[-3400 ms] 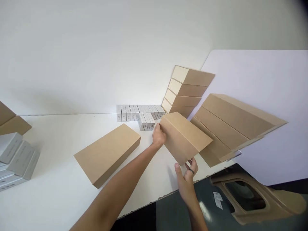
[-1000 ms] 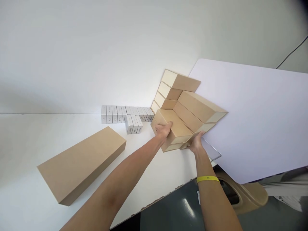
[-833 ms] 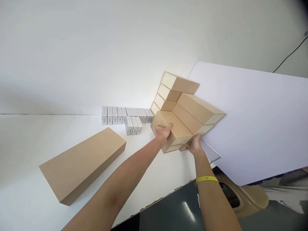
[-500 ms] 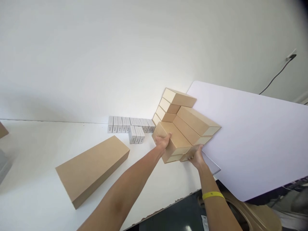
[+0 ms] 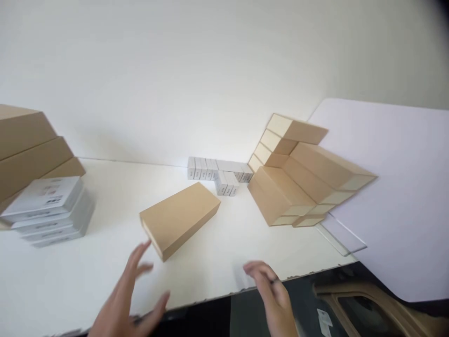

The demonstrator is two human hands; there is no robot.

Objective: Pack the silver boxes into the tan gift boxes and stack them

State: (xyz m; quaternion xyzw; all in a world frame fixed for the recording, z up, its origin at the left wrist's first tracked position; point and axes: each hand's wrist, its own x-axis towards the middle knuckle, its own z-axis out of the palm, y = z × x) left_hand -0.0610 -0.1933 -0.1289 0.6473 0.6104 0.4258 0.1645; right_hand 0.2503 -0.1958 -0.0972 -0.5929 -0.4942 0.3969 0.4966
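My left hand [image 5: 128, 295] is open, fingers spread, just in front of the near left end of a single brown cardboard box [image 5: 180, 217] lying flat on the white table [image 5: 217, 262]. Over the table's front edge, my right hand [image 5: 268, 292] is raised with fingers slightly curved and nothing held. Further right, a stack of brown boxes [image 5: 287, 194] with pale ends leans together, and neither hand touches it. Small white boxes [image 5: 228, 182] stand in a row along the wall, with several more in front.
At the left, white flat boxes [image 5: 49, 199] are piled beside large stacked brown boxes [image 5: 28, 135]. A white panel [image 5: 393, 196] stands at the right. Below the table's rough front edge is a brown chair-like object [image 5: 365, 309].
Both hands have let go of the brown box stack and moved left and back toward me. The view has swung left, showing the piles at the left.
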